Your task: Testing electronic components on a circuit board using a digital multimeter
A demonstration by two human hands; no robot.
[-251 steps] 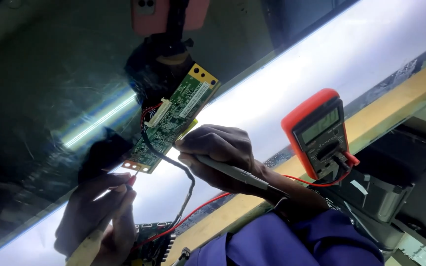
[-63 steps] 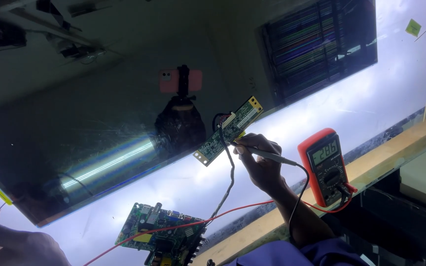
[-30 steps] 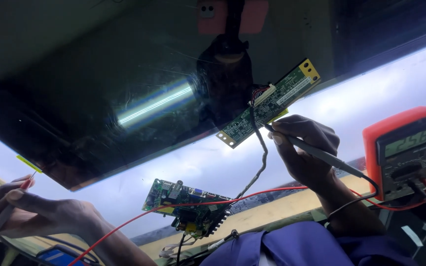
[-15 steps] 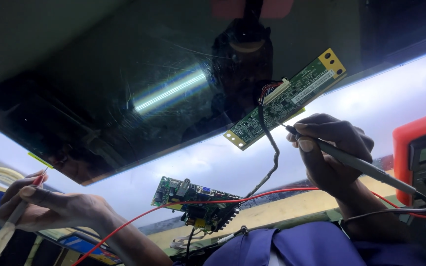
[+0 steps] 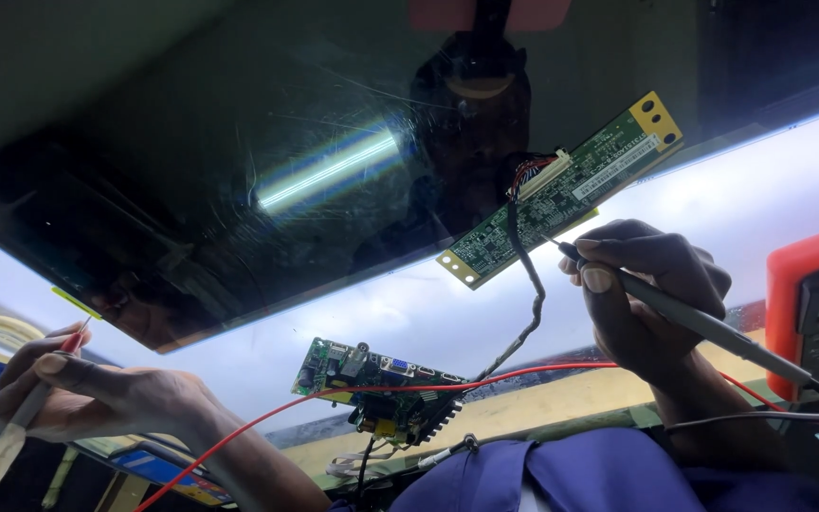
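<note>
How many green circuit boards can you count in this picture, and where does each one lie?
2. One long narrow board lies at the dark panel's lower edge, by the right hand. One smaller board lies lower, centre. Others may be hidden.

Your left hand (image 5: pixel 78 393) lifts the red probe (image 5: pixel 76 339) toward the panel's corner; your right hand (image 5: pixel 651 303) eases its black probe (image 5: pixel 703 324) just off the long board (image 5: pixel 561 190).

glossy dark glass panel (image 5: pixel 239 142), orange plastic meter (image 5: pixel 812 303)
</note>
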